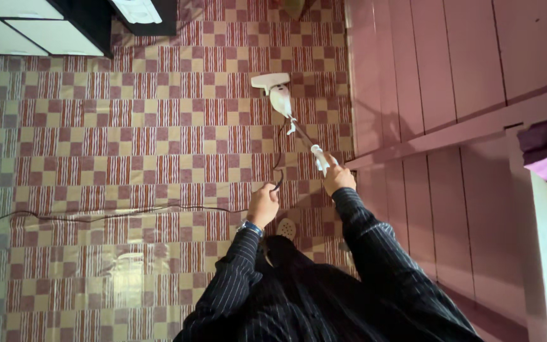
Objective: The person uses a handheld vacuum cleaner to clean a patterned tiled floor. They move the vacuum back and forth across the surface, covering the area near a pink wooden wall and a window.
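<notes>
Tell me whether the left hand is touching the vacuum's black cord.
Touching. The head view shows the left hand closed around the black cord, which runs up toward the white stick vacuum held by the right hand.

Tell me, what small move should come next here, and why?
Probably lift the thin black power cord aside with the left hand: it hangs close by the white stick vacuum cleaner that the right hand steers over the checked vinyl floor.

Glossy white plastic vacuum cleaner (281,100)
</notes>
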